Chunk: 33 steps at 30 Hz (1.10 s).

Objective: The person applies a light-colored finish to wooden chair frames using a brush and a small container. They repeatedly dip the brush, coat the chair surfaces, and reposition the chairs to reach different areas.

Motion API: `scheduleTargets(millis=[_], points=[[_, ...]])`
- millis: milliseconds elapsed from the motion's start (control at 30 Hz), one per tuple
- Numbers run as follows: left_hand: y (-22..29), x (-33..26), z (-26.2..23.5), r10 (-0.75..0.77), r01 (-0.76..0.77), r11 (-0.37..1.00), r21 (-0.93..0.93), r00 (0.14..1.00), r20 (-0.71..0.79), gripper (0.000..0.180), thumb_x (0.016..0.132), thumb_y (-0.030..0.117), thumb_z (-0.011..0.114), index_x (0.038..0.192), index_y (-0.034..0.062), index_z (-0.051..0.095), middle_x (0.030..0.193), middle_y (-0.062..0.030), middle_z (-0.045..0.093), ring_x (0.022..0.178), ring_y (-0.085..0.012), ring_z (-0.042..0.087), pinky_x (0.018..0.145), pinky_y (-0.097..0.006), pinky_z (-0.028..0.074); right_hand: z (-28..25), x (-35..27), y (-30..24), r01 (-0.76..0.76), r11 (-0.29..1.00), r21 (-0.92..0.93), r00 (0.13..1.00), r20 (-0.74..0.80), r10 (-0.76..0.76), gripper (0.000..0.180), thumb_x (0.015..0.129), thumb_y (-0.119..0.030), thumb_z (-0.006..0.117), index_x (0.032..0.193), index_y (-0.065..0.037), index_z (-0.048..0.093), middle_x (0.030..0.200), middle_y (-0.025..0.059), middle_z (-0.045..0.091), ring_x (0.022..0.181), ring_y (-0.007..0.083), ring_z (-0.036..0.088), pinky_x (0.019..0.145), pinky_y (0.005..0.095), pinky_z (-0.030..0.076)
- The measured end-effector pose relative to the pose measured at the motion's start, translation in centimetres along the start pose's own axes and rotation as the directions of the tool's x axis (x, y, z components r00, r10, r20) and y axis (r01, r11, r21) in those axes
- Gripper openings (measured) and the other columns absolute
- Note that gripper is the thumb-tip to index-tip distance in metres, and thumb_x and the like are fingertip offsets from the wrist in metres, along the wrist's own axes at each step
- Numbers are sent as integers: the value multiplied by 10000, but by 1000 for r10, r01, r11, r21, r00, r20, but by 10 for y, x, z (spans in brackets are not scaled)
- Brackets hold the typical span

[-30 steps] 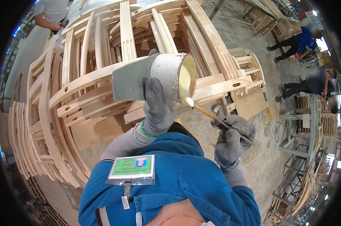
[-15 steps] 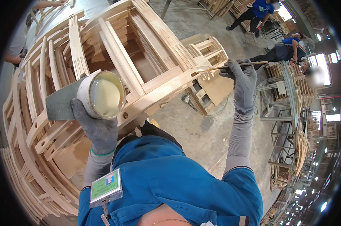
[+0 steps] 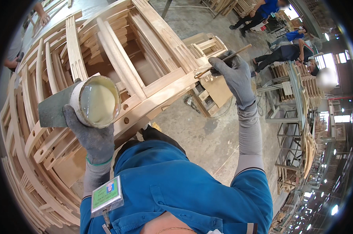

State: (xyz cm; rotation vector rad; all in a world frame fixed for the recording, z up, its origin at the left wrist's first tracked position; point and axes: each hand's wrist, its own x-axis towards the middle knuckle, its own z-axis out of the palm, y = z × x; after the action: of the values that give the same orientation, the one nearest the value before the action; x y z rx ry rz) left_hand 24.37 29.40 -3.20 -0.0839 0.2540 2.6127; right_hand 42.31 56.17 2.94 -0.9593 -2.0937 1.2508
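Note:
My left hand [image 3: 92, 136], in a grey glove, grips a pot [image 3: 78, 102] with a crusted white rim and a grey-green tapered side. Thick cream-coloured liquid [image 3: 100, 102], which looks like glue, fills much of it. In my gloved right hand [image 3: 237, 78] is a thin wooden stick [image 3: 243, 50], pinched between thumb and fingers. Its tip is at the oblong slot near the end of a pale wooden rail [image 3: 157, 96]; whether it is inside I cannot tell. Round holes show further left along that rail, beside the pot.
Stacked wooden frames [image 3: 73, 46] cover the left side. Beyond the rail's end lie smaller wooden parts and a brown board [image 3: 217, 91]. A metal rack [image 3: 287, 113] stands at right. Several people are farther off; a co-worker's hand [image 3: 43, 18] shows at upper left.
My right hand has moved left and slightly toward me, bringing the stick's tip to the slot; the whitish blob on it no longer shows. The pot has shifted slightly left in view.

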Motion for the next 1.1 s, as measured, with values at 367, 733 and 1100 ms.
scheduleTargets(millis=[367, 733, 1100], points=[[6, 0, -32, 138, -707, -76, 703, 690, 710, 724, 820, 81, 615, 1365, 63, 140, 1372, -195, 291, 1256, -324, 358, 1036, -441, 345, 2, 4, -14, 328, 910, -253, 941, 171, -292, 249, 814, -226, 667, 831, 15, 604, 619, 38, 579, 540, 88, 481, 505, 239, 392], [9, -2, -35, 171, -414, 432, 801, 910, 379, 421, 981, 257, 297, 1376, 216, 157, 1424, -144, 241, 1296, -300, 317, 1059, -453, 347, -1, 1, -17, 257, 933, -252, 962, 163, -220, 210, 797, -176, 683, 827, 17, 604, 619, 40, 562, 563, 75, 472, 524, 224, 398], [14, -23, -9, 359, -389, 599, 700, 912, 199, 812, 775, 183, 703, 1343, -69, 180, 1308, -216, 385, 1214, -298, 419, 1038, -386, 319, -8, 0, -11, 124, 985, -120, 990, 75, -116, 248, 796, -182, 672, 881, 48, 635, 746, 80, 646, 681, 87, 584, 626, 224, 463]])
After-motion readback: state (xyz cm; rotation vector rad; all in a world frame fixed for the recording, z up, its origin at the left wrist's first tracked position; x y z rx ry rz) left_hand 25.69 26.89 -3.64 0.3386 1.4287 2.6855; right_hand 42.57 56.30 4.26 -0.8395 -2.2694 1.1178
